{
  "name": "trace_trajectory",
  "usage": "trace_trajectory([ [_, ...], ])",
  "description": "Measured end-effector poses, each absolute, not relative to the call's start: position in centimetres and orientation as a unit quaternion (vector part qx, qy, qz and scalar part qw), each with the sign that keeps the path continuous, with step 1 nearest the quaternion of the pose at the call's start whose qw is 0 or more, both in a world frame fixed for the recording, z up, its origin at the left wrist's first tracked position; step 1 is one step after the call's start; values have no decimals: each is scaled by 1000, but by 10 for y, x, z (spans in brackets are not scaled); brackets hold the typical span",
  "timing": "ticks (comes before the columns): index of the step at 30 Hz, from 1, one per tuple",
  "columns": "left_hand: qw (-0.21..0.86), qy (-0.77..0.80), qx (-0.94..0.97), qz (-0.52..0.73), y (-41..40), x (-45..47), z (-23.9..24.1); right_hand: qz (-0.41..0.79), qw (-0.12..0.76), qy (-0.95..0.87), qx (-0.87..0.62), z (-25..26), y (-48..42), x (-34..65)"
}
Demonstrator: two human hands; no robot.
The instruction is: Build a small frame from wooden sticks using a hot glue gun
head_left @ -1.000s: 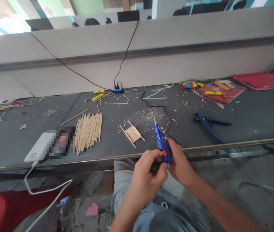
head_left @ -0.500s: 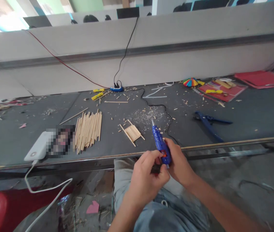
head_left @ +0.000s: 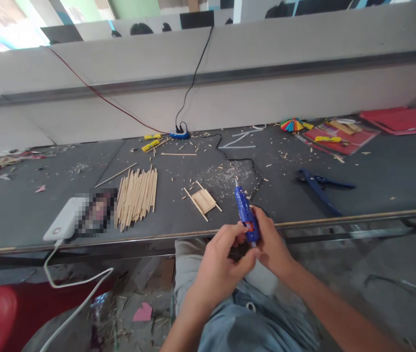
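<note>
A blue glue gun (head_left: 244,211) with an orange trigger points away from me over the table's front edge. My right hand (head_left: 272,244) is wrapped round its handle. My left hand (head_left: 220,264) is closed at the gun's rear, fingertips pinched against the back end; what they pinch is too small to see. Just left of the nozzle lies a small raft of glued wooden sticks (head_left: 202,200) on the grey table (head_left: 377,181). The gun's black cord (head_left: 242,161) runs back to a blue socket strip (head_left: 179,133).
A pile of loose wooden sticks (head_left: 137,194) lies left of the raft, beside a white power bank (head_left: 61,226) with a white cable. Blue pliers (head_left: 320,188) rest at right. Red folders and coloured paper (head_left: 340,134) sit at the far right. Yellow glue tubes (head_left: 150,144) lie near the wall.
The glue gun and both hands have risen slightly in the picture, and the nozzle has swung a little more upright. Both hands keep their hold.
</note>
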State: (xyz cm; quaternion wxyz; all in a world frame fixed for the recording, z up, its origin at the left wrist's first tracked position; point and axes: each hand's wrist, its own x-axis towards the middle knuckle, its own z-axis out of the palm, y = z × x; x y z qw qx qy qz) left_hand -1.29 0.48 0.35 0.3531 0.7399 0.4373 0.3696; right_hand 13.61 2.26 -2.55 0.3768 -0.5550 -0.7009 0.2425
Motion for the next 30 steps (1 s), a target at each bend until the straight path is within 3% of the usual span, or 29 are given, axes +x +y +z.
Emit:
trace_trajectory([
  [10, 348, 455, 725, 382, 8, -12, 0, 229, 373, -708, -555, -30, 23, 133],
  [17, 336, 488, 711, 379, 12, -17, -14, 339, 411, -619, -576, -52, 32, 137],
  [21, 203, 573, 703, 368, 44, -42, -53, 341, 404, -551, -646, -58, 34, 144],
  [25, 139, 604, 705, 344, 83, -72, -87, 347, 412, -521, -662, -60, 34, 152],
  [30, 75, 606, 744, 271, 106, -88, -88, 415, 424, -479, -646, -71, 35, 159],
])
